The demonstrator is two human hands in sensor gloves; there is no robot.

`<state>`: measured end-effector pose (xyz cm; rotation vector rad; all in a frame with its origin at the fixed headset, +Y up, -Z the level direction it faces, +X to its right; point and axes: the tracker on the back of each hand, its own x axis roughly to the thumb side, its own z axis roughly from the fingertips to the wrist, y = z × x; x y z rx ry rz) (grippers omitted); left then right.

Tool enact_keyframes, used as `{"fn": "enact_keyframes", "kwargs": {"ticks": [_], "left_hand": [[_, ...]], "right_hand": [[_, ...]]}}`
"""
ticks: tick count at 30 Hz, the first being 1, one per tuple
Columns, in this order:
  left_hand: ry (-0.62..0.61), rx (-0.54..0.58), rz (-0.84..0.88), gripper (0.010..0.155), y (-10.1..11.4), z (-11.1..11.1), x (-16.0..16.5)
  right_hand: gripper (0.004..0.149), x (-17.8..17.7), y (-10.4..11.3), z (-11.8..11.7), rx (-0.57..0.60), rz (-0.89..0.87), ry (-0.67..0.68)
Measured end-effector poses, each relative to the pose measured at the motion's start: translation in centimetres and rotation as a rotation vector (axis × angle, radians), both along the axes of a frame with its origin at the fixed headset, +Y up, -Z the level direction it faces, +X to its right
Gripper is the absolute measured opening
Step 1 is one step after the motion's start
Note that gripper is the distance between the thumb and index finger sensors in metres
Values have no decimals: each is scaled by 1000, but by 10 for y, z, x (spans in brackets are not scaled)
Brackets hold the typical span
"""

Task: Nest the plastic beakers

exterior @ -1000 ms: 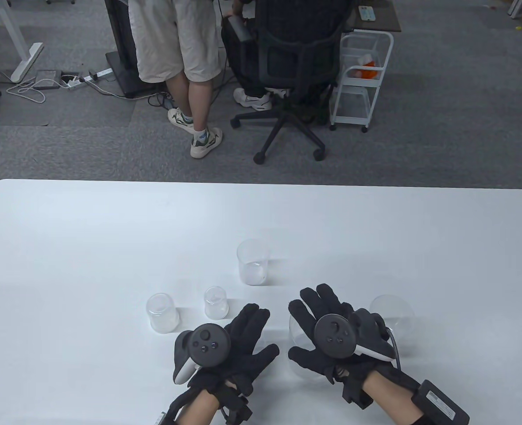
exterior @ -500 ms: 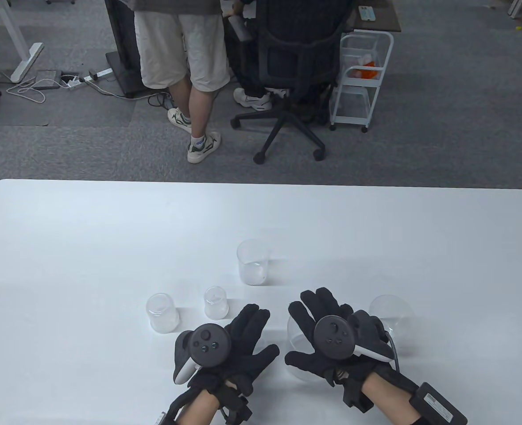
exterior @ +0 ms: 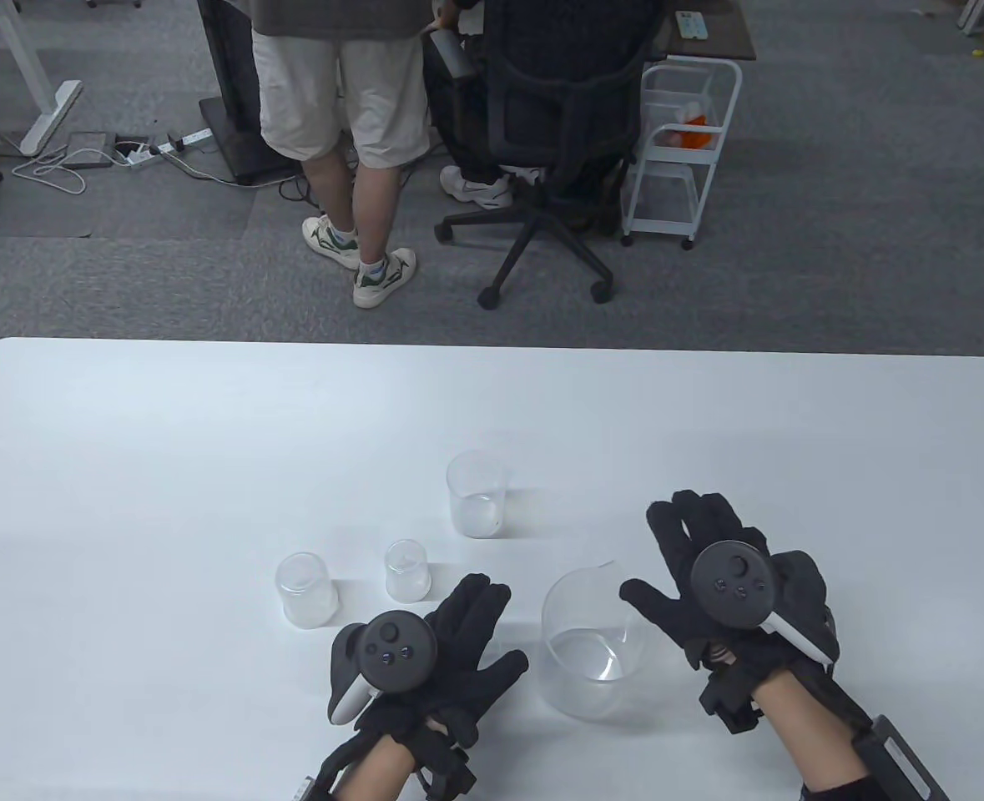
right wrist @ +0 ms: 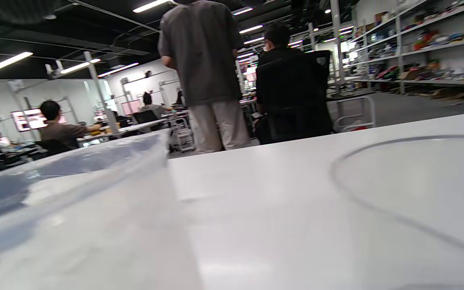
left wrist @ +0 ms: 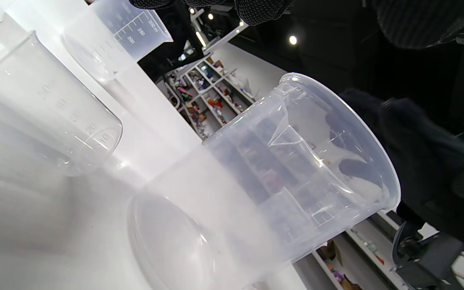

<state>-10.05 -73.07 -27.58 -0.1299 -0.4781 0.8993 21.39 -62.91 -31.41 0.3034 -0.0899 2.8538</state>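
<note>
Standing upright on the white table (exterior: 124, 434): large clear plastic beaker (exterior: 593, 642), between the hands, untouched; left hand (exterior: 433, 651) flat, fingers spread; right hand (exterior: 721, 576) fingers spread, over another clear beaker (right wrist: 413, 189); three smaller clear beakers (exterior: 476, 494) apart.

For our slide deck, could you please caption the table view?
Gloved right hand hovers beside the large beaker; left hand rests on the table.

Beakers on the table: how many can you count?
5. The far beaker at centre; the left beaker and smallest beaker ahead of the left hand; the big beaker between the hands; the hidden beaker, under the right hand, in the wrist view.
</note>
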Motion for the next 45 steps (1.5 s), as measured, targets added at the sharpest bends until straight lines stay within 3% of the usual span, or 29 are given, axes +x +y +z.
{"fn": "enact_keyframes", "kwargs": {"ticks": [11,19,23,34,45], "left_hand": [[-4,0,-1,85,0,1,1],[-3,-4,-5,85,-1,1,1],[-3,-8,-7,85,-1,1,1],[-2,-9,-8,85,-1,1,1],[-8,-12,-12,85,-2,1,2]], "right_hand": [[88,41,-59,-16,-147,67,-157],[85,46,-84,-19,-175,58,-169],[81,45,-87,-18,-112,78,-170],[76,45,-78,-17,-32,65,-166],[76,34,-16,-3,77,32,-135]]}}
